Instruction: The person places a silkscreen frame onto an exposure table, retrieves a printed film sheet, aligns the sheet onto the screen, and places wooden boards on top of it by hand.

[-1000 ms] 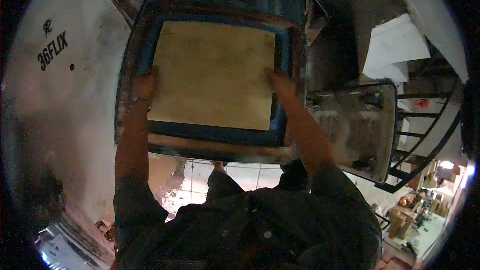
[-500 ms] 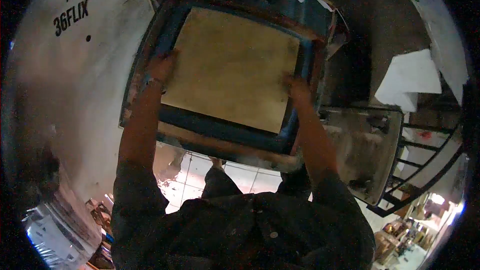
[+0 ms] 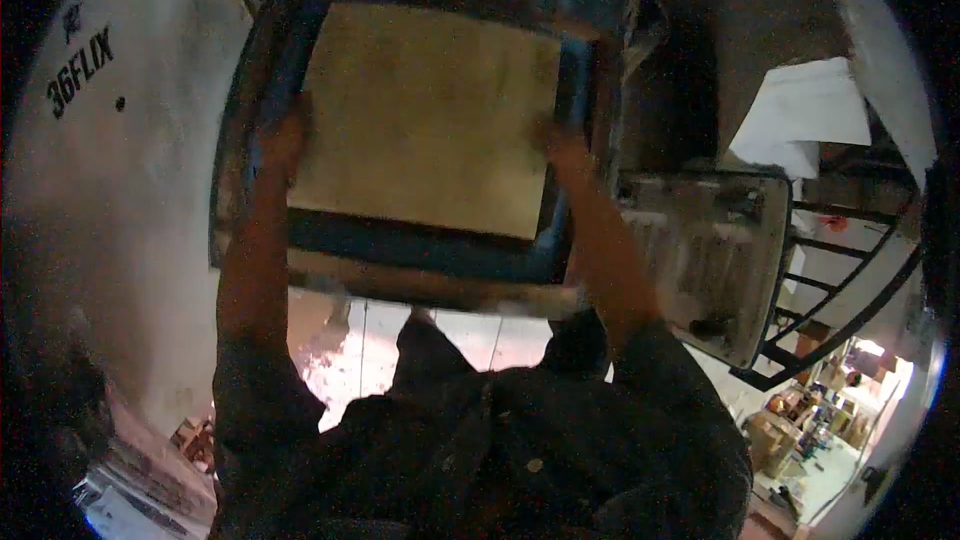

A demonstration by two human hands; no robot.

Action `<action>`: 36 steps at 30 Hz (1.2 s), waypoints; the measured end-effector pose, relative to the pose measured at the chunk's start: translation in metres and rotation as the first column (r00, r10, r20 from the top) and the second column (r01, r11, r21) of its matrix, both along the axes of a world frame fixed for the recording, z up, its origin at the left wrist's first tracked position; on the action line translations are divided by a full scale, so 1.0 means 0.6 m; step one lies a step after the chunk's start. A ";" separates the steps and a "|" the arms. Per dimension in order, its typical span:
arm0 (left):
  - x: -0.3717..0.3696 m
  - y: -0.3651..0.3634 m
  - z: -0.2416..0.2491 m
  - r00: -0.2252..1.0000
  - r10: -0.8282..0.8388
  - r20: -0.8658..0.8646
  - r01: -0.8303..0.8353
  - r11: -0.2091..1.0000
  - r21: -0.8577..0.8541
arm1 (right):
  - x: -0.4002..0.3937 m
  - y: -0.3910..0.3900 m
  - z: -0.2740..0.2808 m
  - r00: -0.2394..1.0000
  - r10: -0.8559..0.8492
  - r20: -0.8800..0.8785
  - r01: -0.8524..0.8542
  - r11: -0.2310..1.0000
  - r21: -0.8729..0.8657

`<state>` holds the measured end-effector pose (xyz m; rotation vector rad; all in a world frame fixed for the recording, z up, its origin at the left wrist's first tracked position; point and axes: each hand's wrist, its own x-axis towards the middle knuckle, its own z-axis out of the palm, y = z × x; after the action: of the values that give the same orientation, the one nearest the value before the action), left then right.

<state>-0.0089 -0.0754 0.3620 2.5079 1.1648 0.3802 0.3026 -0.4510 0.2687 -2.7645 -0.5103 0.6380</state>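
Note:
A large tan rectangular sheet point(image 3: 425, 120) lies over a dark blue surface point(image 3: 400, 245) set in a worn, brownish frame point(image 3: 430, 290). My left hand point(image 3: 287, 140) is at the sheet's left edge, its fingers dark and blurred. At the opposite edge, my right hand point(image 3: 562, 150) touches or nearly touches the sheet, also smeared by motion. Whether either hand grips the sheet cannot be made out.
Right of the frame is a worn grey tray-like panel point(image 3: 705, 260) beside a black ladder-like metal rack point(image 3: 850, 260). White paper point(image 3: 805, 110) hangs at upper right. A pale wall point(image 3: 150, 200) with black lettering stands at left. Tiled floor point(image 3: 470, 335) shows below.
The whole view has shifted, so sheet, frame and hands appear further left and slightly higher. Both hands remain at the sheet's side edges.

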 end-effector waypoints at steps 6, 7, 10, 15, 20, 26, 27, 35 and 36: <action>-0.019 0.073 -0.139 0.977 0.199 -0.074 -0.210 0.959 -0.190 | -0.064 0.037 0.113 0.953 -0.254 -0.165 0.286 0.933 0.218; -0.019 0.069 -0.124 0.987 0.155 -0.035 -0.159 0.962 -0.221 | -0.072 0.046 0.131 0.930 -0.251 -0.270 0.332 0.889 0.316; -0.023 0.080 -0.106 0.994 -0.043 0.099 0.069 0.958 -0.279 | -0.059 0.039 0.113 0.953 -0.166 -0.253 0.258 0.883 0.391; -0.013 0.088 -0.153 0.998 0.049 -0.039 -0.057 0.974 -0.218 | -0.062 0.039 0.115 0.922 -0.188 -0.338 0.317 0.866 0.386; -0.022 0.109 -0.182 0.971 0.051 -0.234 -0.050 0.999 0.008 | -0.038 0.033 0.075 0.997 -0.063 -0.047 0.076 0.920 0.385; -0.015 0.074 -0.134 0.992 0.120 -0.032 -0.124 0.970 -0.210 | -0.054 0.028 0.086 0.860 -0.065 -0.506 0.381 0.741 0.552; -0.023 0.108 -0.200 0.980 -0.101 -0.170 0.103 0.995 -0.001 | -0.048 0.020 0.072 0.877 -0.020 -0.481 0.339 0.734 0.588; -0.033 0.151 -0.269 0.930 -0.357 -0.093 0.369 0.900 0.231 | -0.069 0.044 0.125 0.833 -0.129 -0.538 0.413 0.792 0.450; -0.031 0.125 -0.218 0.942 -0.285 -0.176 0.314 0.934 0.169 | -0.051 0.028 0.093 0.917 -0.057 -0.395 0.253 0.848 0.466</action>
<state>-0.0276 -0.0006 0.2311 2.8732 0.8038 0.2367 0.2718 -0.4343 0.3244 -2.0936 -0.3036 0.8195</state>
